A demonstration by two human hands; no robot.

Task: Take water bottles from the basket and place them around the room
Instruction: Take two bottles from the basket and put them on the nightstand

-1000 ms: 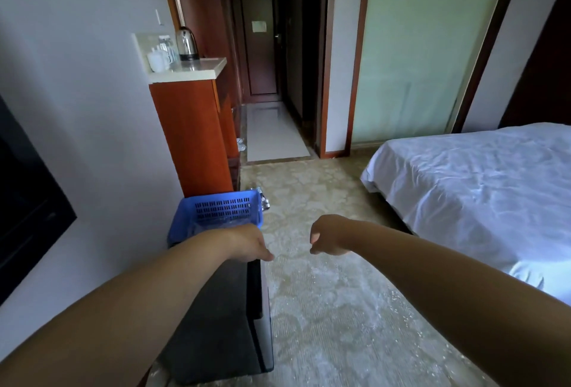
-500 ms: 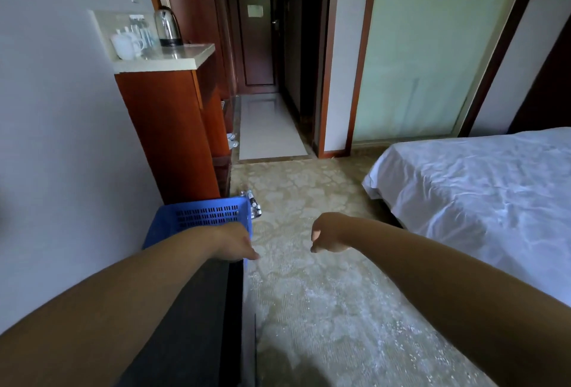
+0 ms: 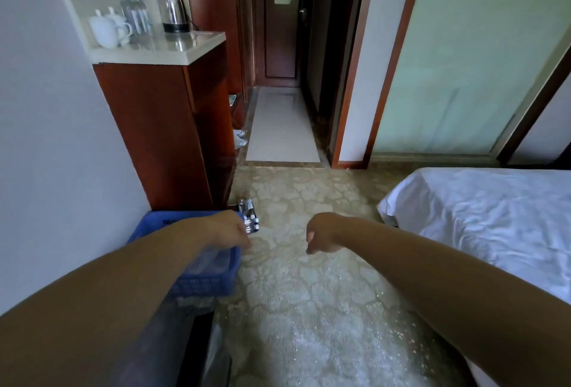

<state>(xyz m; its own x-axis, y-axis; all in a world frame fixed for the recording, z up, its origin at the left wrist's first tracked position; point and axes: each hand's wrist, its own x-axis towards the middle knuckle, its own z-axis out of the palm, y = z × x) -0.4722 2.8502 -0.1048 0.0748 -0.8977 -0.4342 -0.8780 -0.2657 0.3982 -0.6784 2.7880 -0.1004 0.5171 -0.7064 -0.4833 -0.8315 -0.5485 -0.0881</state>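
Left grip (image 3: 230,229) (closure unclear) over basket (image 3: 204,281) rim; right grip (image 3: 321,233) fisted, empty.

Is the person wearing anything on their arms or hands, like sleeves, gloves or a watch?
No. Both arms are bare all the way to the edge of the picture, with no sleeves showing. The left hand and the right hand have no gloves, and no watch, bracelet or ring shows on the sides we can see. There are no marks or writing on them either.
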